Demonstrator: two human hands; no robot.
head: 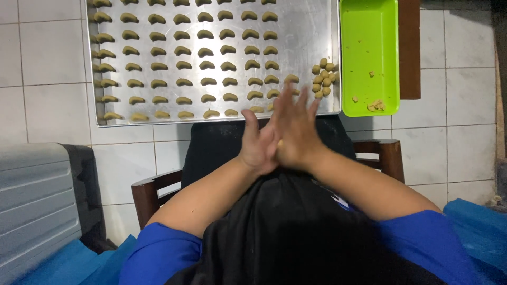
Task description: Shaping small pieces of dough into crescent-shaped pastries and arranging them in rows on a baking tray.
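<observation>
- Pressed palm to palm just below the near edge of the metal baking tray [317,31]: left hand [257,148] and right hand [296,134], fingers flat and stretched toward the tray.
- Barely visible in the gap between the palms: a small tan bit of dough [279,143]; most of it hidden, so shape, long axis and pointing direction impossible to tell.
- Grip of both hands: flat, closed against each other on the dough, not curled into fists.
- Blurred fingertips of the right hand, overlapping the tray's near edge and covering a few pieces there.
- On the tray: crescent-shaped dough pieces [182,51] in eight columns and about eight rows, long axes running left to right along the tray, humps toward the far edge; top row cut off by the picture edge, leftmost column partly hanging over the tray's rim.
- At the tray's right end: a cluster of roughly ten small dough balls [323,76], exact count unclear where they overlap.
- Just right of the tray: one green plastic tray [369,31], far end cut off, holding a few dough crumbs [376,105] in its near corner.
- Below the tray, under the forearms: black cloth [222,142] and a dark wooden chair [388,153], largely hidden.
- Left of the chair: a grey ribbed case [34,195], cut off.
</observation>
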